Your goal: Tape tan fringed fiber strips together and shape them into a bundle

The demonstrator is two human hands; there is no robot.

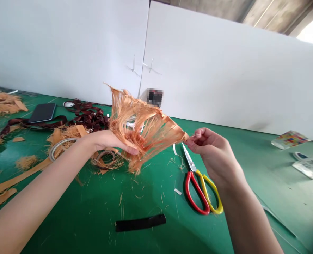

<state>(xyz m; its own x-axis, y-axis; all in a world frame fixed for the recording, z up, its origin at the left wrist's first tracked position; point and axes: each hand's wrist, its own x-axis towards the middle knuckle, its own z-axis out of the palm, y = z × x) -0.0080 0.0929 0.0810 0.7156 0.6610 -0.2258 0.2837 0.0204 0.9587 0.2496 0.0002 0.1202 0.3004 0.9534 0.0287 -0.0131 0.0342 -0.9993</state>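
A frayed orange ribbon fringe point(156, 128), its loose strands hanging from a folded top edge, stretches between my hands above the green table. My left hand point(116, 143) has the strands lying over it, with the thumb pressed on them and the other fingers hidden beneath. At the fringe's right tip, my right hand point(209, 148) pinches the narrow corner between thumb and fingertips. Scissors point(190, 165) with one red and one yellow handle lie on the table just below and left of my right hand. Nearer me lies a short black strip point(140, 223).
Brown ribbon point(89, 114) lies tangled at the left, beside a dark phone point(42, 113). Rolls of tape point(52, 153), orange scraps point(3, 199) and shredded fibre point(4, 104) lie around it. Clear plastic boxes point(290, 139) sit at right. White panels point(225, 67) border the table's back.
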